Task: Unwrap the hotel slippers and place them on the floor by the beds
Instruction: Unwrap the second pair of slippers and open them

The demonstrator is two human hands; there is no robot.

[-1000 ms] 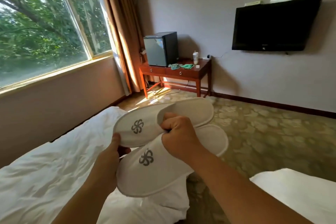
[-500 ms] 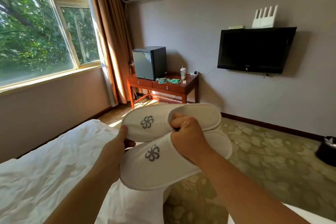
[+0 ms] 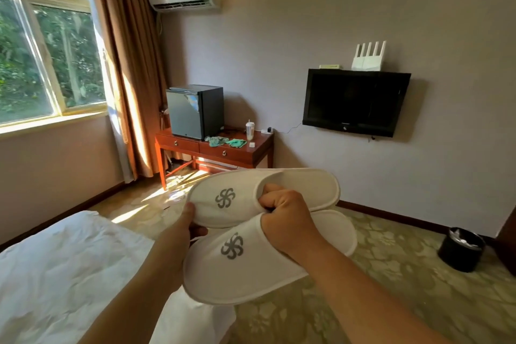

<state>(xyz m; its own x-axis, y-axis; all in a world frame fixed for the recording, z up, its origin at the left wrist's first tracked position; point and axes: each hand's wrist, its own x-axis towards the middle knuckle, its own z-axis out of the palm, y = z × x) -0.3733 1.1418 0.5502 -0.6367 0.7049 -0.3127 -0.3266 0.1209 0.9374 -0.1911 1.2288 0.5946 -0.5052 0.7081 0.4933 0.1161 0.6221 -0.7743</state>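
Observation:
Two white hotel slippers with grey pinwheel logos are held in the air over the gap beside the bed. The upper slipper [image 3: 240,198] lies partly over the lower slipper [image 3: 237,268]. My right hand [image 3: 287,220] grips both at their openings, fingers curled into the upper one. My left hand [image 3: 181,229] holds the toe end of the upper slipper, thumb on top, fingers hidden beneath. No wrapping shows on them.
A bed with white sheets [image 3: 64,274] fills the lower left. Patterned green carpet [image 3: 391,274] spreads to the right. A black bin [image 3: 460,248] stands by the far wall. A wooden desk [image 3: 217,148] with a mini fridge [image 3: 195,110] sits under the window curtain.
The view has tilted upward, showing more wall, the air conditioner and the bin. Both hands still hold the slippers the same way, now lower in the frame.

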